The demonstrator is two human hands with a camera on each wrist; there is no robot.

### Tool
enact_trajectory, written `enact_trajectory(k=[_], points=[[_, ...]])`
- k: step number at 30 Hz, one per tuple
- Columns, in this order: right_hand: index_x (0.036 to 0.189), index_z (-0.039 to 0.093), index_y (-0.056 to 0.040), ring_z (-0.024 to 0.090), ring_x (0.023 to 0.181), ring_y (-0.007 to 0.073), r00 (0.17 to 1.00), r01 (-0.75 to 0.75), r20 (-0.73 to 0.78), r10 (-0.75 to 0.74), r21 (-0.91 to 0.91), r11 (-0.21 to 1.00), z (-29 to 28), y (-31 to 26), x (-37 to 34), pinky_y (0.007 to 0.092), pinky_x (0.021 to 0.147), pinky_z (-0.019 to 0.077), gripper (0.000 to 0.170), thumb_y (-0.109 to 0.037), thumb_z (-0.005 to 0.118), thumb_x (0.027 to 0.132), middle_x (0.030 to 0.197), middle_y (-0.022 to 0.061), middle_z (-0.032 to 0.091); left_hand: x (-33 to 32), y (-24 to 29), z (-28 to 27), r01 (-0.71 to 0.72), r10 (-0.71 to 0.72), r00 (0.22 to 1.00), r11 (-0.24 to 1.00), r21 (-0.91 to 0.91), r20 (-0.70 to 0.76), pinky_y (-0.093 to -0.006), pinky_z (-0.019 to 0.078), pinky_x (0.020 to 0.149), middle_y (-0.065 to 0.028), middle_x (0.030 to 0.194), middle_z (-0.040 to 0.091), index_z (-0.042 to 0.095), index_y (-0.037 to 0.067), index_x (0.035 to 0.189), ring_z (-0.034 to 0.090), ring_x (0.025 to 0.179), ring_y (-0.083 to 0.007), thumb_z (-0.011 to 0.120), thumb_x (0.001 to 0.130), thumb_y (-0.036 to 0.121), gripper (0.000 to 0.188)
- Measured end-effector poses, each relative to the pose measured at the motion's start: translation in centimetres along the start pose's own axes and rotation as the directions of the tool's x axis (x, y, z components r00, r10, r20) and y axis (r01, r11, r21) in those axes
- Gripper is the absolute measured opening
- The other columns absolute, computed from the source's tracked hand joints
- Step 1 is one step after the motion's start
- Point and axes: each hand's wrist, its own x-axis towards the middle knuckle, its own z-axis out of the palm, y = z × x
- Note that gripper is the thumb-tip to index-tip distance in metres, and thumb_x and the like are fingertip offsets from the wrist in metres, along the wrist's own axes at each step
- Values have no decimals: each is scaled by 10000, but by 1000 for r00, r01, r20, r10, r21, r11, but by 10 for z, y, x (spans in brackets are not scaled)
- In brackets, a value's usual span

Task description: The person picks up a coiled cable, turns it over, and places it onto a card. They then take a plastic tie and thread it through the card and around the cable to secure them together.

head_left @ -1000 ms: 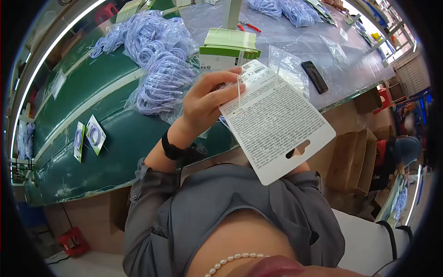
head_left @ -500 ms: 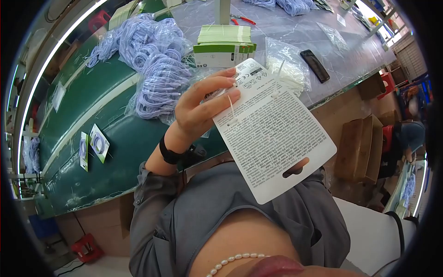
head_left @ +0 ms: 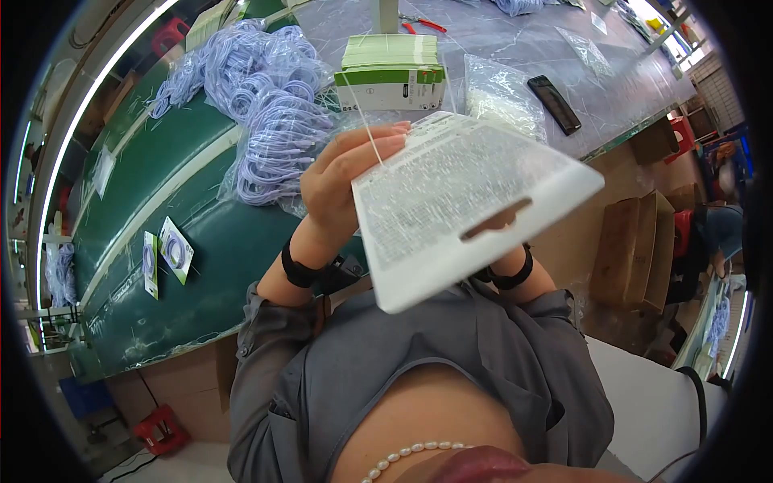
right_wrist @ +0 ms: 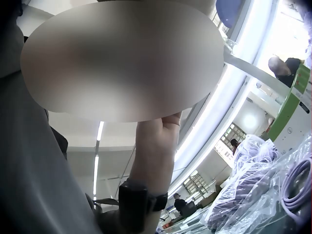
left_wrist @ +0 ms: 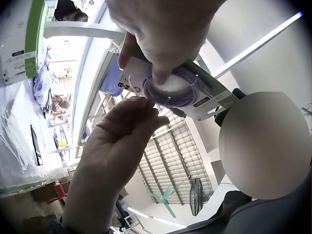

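My left hand [head_left: 334, 177] grips a white printed card [head_left: 475, 181] by its far left edge. Thin white ties [head_left: 370, 121] stick out from the text side of the card. In the left wrist view, a lilac coiled cable [left_wrist: 170, 92] lies on the card's other face, with a finger of the left hand over it. The right hand [left_wrist: 119, 141] is under the card there, its fingers bent and fingertips right at the cable coil; I cannot tell whether they pinch it. From above, the card hides most of that hand.
Bagged lilac cables [head_left: 278, 137] lie on the green table mat [head_left: 217, 249], with two carded cables [head_left: 173, 249] at left. A box of cards [head_left: 390, 76] stands beyond the hands. A bag of white ties [head_left: 503, 97], a phone [head_left: 554, 105] and red-handled pliers [head_left: 423, 24] lie nearby.
The card has tipped so that its text side is seen at a flatter angle, its near edge lifted. The right wrist's black band now shows below it. The left hand keeps its grip.
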Motion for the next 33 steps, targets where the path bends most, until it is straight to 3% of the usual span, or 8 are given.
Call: enact_trajectory(k=[2, 4, 5, 8, 16, 26, 31, 33], points=[[1176, 458, -2, 618, 780, 178, 892, 445, 66, -447, 51, 894, 18, -10, 47, 261, 669, 510, 389, -121, 648, 858, 1089, 170, 581, -10, 1, 0, 170, -170, 985, 985, 7, -6, -340, 552, 786, -158, 1012, 624, 606, -16, 1022, 650, 923, -257, 706, 743, 3, 298], [1126, 469, 0, 603, 714, 159, 949, 311, -17, -314, 204, 928, 23, -19, 54, 245, 619, 493, 328, -92, 638, 859, 1025, 160, 595, -21, 2, 1, 487, -486, 873, 873, 17, -26, -323, 555, 761, -146, 1024, 627, 584, -19, 1050, 649, 905, -214, 675, 794, 0, 272], [1075, 480, 2, 588, 648, 140, 984, 179, -74, -163, 361, 915, 25, -22, 56, 229, 568, 476, 268, -62, 628, 860, 962, 150, 610, -21, 1, 3, 487, -487, 873, 873, 18, -29, -323, 555, 761, -146, 1024, 627, 584, -19, 1050, 649, 905, -214, 675, 794, 0, 272], [1017, 494, 5, 571, 588, 119, 993, 56, -114, -6, 439, 897, 31, -25, 65, 208, 522, 460, 193, -17, 608, 863, 876, 129, 624, -19, -8, 16, 590, -699, 715, 617, -520, -18, -329, 568, 745, -114, 1035, 626, 538, -8, 1099, 639, 909, -179, 612, 864, 18, 248], [1006, 519, -3, 575, 616, 93, 985, -46, -170, 40, -36, 998, 37, -31, 74, 191, 544, 470, 194, 11, 624, 843, 816, 78, 634, -19, -17, 14, 566, -790, 613, 422, -708, 19, -364, 592, 751, -82, 1051, 620, 508, 22, 1127, 631, 933, -179, 580, 897, 58, 243], [911, 585, -1, 596, 654, 76, 976, 111, -94, -196, -560, 821, 39, -33, 82, 208, 566, 481, 132, 4, 668, 809, 786, 51, 641, -23, -22, 16, 545, -807, 590, 416, -728, -19, -329, 590, 700, -70, 1053, 617, 508, 27, 1124, 631, 916, -166, 582, 901, 74, 240], [923, 614, -1, 597, 642, 85, 972, 158, -33, -232, -640, 752, 42, -38, 84, 217, 558, 471, 149, 13, 679, 790, 765, 59, 635, -23, -23, 13, 559, -791, 610, 478, -677, -56, -300, 582, 665, -72, 1036, 620, 508, 22, 1125, 630, 892, -149, 588, 898, 75, 246], [906, 637, -7, 590, 623, 99, 981, 30, -154, -117, -474, 880, 46, -39, 85, 220, 554, 465, 141, 17, 688, 775, 757, 63, 630, -24, -23, 13, 565, -786, 616, 494, -661, -60, -293, 579, 659, -73, 1030, 620, 508, 20, 1124, 629, 883, -144, 590, 897, 73, 248]])
